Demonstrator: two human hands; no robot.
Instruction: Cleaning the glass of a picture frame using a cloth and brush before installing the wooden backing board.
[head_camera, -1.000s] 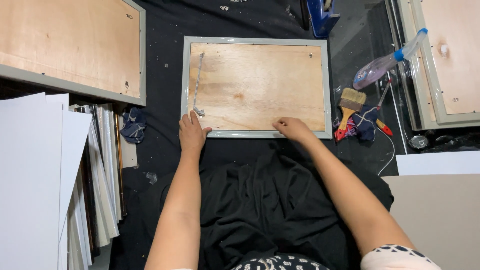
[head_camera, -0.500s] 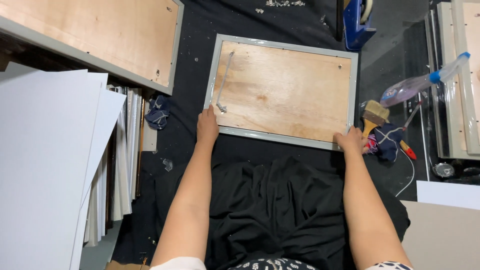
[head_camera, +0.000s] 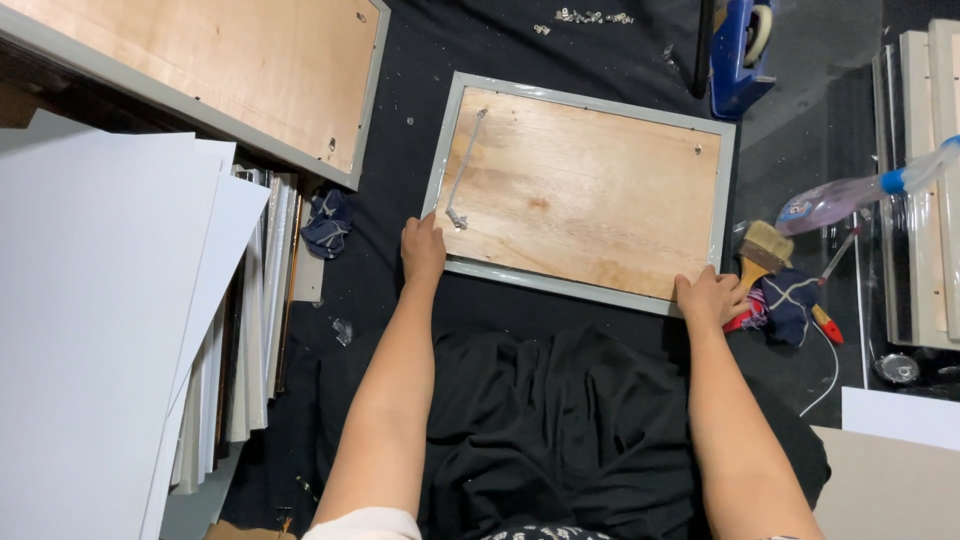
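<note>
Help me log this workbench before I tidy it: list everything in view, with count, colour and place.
picture frame: 1, grey rim, plywood back up, centre of the black cloth
hanging wire: 1, silver, along the frame's left side
second frame: 1, grey with plywood back, top left
white boards: a stack, far left
blue rag: 1, left of the centre frame
tape dispenser: 1, blue, top right
spray bottle: 1, clear with blue nozzle, right
paintbrush: 1, wooden handle, beside the right hand
left hand: on the frame's near left corner
right hand: on the frame's near right corner
</note>
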